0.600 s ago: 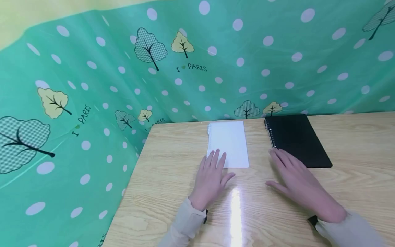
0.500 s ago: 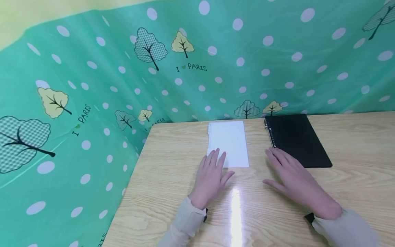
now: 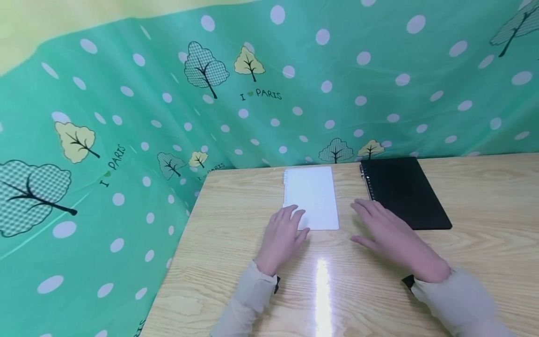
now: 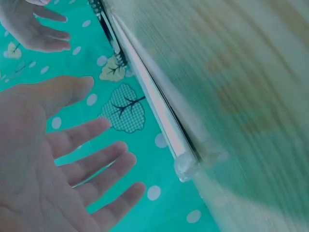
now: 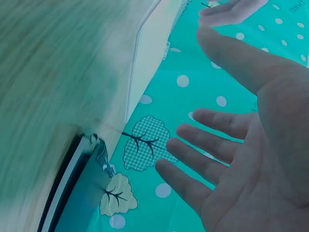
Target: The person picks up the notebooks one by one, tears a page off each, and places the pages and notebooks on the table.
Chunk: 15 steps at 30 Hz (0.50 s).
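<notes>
On the table lies a white spiral notebook (image 3: pixel 313 194), its rings along the left edge. To its right is a larger black ring-bound notebook (image 3: pixel 406 192), also ringed on the left. My left hand (image 3: pixel 280 238) is over the lower left corner of the white notebook, fingers spread and slightly bent, holding nothing. In the left wrist view the left hand (image 4: pixel 63 159) appears apart from the notebook's edge. My right hand (image 3: pixel 391 236), fingers extended, is by the lower left corner of the black notebook and covers part of it. The right wrist view shows the right hand (image 5: pixel 231 150) without anything in it.
The wooden table (image 3: pixel 227 262) carries a bright strip of reflected light in front of the white notebook. A green dotted cloth (image 3: pixel 160 117) printed with trees hangs behind the table and on its left side.
My right hand has moved left and slightly up, away from the black notebook's corner. My left hand has drawn its fingers in a little, bending them more. Both notebooks lie where they were.
</notes>
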Motion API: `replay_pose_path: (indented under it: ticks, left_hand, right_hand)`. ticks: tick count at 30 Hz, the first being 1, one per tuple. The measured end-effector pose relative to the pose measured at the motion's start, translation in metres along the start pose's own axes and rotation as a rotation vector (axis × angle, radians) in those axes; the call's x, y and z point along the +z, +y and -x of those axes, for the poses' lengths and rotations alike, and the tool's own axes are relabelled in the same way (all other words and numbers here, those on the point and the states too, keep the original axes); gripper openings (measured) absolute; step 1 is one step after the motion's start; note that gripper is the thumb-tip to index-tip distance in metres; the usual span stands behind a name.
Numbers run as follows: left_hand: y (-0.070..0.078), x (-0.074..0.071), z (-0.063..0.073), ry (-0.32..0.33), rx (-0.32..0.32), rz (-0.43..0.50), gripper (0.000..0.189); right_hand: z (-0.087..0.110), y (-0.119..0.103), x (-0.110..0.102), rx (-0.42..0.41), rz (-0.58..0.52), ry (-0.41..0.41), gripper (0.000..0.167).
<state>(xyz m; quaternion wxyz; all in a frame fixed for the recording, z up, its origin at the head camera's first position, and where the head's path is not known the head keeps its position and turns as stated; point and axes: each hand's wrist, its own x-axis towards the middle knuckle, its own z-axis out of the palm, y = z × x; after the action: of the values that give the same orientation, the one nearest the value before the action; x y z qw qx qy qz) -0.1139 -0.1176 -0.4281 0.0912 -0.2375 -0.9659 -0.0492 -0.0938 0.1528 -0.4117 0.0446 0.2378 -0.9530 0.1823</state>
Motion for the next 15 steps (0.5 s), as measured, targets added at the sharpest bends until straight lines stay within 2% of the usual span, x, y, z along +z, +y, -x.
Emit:
replay_pose_path:
  ticks: [6,15]
  left_hand:
    - [-0.008,-0.001,-0.006,-0.054,-0.033,0.099,0.041]
    - [-0.021,0.004,-0.011,-0.076,-0.027,0.11,0.042]
  right_hand:
    - [-0.009,-0.002,0.003,0.027,-0.004,-0.041,0.068]
    - [-0.029,-0.01,0.016,-0.015,-0.031,-0.032,0.065]
